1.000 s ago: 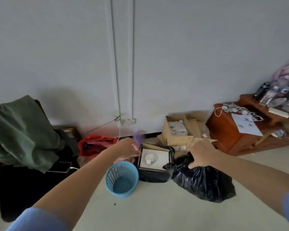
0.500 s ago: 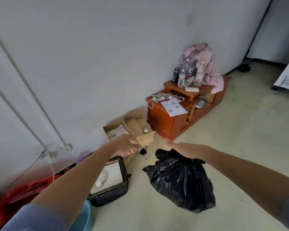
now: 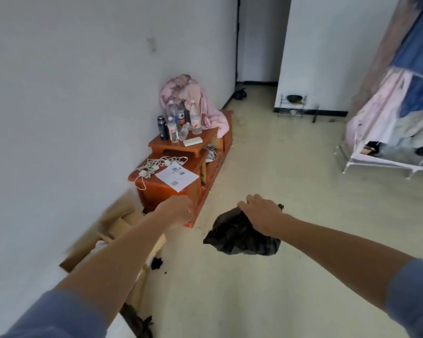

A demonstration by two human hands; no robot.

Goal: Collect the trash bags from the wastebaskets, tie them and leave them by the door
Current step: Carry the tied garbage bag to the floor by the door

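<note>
Right hand [image 3: 260, 213] grips the top of the bag [image 3: 239, 240], which hangs clear of the floor. Left hand [image 3: 178, 211] curled; can't tell if it's holding anything.

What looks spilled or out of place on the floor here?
A small black scrap lies loose on the floor beside the cardboard boxes, a dark speck next to it: possibly dropped trash. The right hand grips the trash bag.

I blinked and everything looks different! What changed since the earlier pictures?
The person turned right: the blue basket slid out of view and the wooden cabinet now sits ahead. The black trash bag went along and hangs above the floor. Same as before: the right hand keeps its grip on the bag's top, and the left hand stays curled.
</note>
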